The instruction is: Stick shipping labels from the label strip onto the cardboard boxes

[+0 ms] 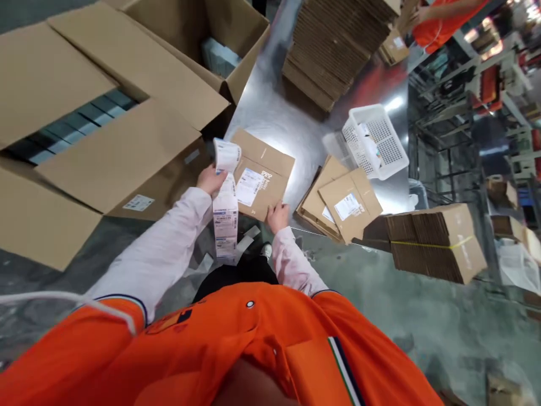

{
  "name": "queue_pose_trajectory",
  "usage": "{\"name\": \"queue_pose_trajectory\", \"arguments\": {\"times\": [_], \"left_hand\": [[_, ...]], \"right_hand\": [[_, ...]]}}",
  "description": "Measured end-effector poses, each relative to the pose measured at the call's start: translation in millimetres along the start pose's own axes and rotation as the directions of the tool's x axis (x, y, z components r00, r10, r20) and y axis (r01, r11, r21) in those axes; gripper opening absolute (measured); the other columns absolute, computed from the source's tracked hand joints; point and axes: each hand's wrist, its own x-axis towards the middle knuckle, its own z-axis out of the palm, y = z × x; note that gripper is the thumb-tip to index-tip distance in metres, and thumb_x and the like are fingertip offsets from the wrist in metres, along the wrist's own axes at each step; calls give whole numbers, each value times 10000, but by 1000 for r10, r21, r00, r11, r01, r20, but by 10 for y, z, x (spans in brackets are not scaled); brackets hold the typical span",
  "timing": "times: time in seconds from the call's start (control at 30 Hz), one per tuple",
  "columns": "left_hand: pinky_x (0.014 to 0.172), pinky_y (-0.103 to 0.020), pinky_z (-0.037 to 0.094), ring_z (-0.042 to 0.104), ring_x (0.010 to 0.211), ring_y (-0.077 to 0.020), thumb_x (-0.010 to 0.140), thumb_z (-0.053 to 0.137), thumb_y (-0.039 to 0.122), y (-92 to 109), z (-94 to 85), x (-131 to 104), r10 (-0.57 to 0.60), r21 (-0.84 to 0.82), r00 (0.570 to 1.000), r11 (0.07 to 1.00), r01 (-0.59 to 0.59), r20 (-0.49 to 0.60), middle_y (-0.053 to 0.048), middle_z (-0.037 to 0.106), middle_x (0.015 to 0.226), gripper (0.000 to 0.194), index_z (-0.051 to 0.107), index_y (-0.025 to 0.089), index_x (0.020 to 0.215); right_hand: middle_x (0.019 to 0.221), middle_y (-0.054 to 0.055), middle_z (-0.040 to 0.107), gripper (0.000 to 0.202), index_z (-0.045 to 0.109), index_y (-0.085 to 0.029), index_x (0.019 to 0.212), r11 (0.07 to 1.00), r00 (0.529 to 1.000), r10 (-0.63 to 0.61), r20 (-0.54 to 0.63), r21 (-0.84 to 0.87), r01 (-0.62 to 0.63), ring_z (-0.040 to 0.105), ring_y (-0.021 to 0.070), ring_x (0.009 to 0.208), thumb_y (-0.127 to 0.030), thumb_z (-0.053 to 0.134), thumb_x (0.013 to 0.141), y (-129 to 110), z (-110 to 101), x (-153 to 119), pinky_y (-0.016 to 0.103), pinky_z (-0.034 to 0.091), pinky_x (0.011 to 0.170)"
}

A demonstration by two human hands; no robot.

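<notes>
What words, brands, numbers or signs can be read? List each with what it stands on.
None can be read for certain.
Label strip: print too small.
Flat carton: label and print blurred.
Top carton at right: same.
Big box: label too small.
Orange shirt: emblem unclear.

Two large open cartons, one white basket, one label strip, one yellow-strapped cardboard bundle.

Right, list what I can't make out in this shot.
All in the head view:
- Fine print on the label strip: too small to read.
- Some fingers of the left hand: behind the strip.
- Most contents of the large box on the left: its flaps cover them.
- Full extent of the box at the top: cut off by the upper edge.
- The other person's head: outside the picture.
</notes>
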Motion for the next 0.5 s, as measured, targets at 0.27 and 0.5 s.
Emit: {"name": "queue_pose_trajectory", "arguments": {"times": [0.27, 0.5], "left_hand": [[790, -304, 570, 676, 811, -166, 863, 641, 201, 531, 58, -549, -101, -491, 992, 862, 123, 72, -85, 742, 975, 239, 679, 80, 1066], [530, -198, 492, 582, 575, -109, 380, 972, 308, 783, 45, -1222, -49, -622, 934, 734, 274, 354, -4, 678, 704, 605, 663, 108, 860]], "right_hand": [[1475, 184, 539, 569, 427, -109, 1511, 748, 975, 86, -205, 659, 72, 535, 224, 1336, -289, 512, 979, 474, -623, 113, 387, 468, 1118], [1382, 325, 554, 498, 610, -62, 1285, 755, 916, 252, -313, 656, 17, 584, 311, 1278, -314, 681, 861, 1642, -2074, 90, 468, 487, 1050]]}}
